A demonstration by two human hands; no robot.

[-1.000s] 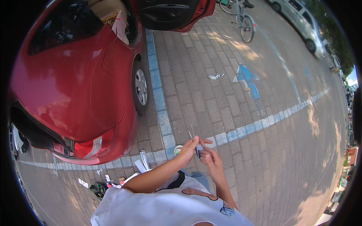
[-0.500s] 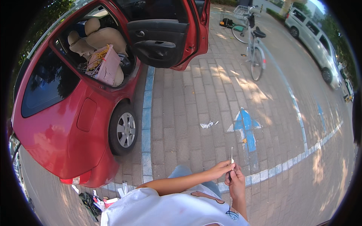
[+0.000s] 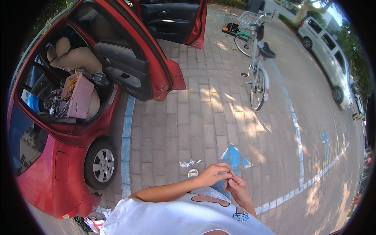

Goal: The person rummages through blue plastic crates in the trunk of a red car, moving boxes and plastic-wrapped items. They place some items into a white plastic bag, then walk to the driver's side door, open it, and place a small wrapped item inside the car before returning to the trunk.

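Small dark item (image 3: 226,185), mostly hidden by fingers, sits b/w the two hands out front of the white T-shirt (image 3: 164,213) – can't tell exactly what it is. R hand (image 3: 239,191) has its thumb and curled fingers pinched on it; L hand (image 3: 214,175) comes in from the left w/ fingertips bunched against the R ones, so hands are together, but can't tell if L grips anything. Pale shoe tip (image 3: 192,172) shows just past the L forearm, w/ crumpled silvery litter (image 3: 189,163) on the paving near it. Blue painted arrow (image 3: 235,157) lies just beyond the hands. Off left, red car (image 3: 43,186) w/ rear wheel (image 3: 102,164) beside a blue line (image 3: 126,145); rear door (image 3: 121,76) swung open, pink bin (image 3: 82,100) inside w/ yellow cords (image 3: 73,86), tan seat (image 3: 80,58) behind. Front door (image 3: 170,19) open too. Further out: upright bike (image 3: 257,64) w/ front basket, wire cage (image 3: 230,23) past it, silver van (image 3: 327,58) far right, trees (image 3: 354,51) at the edge.
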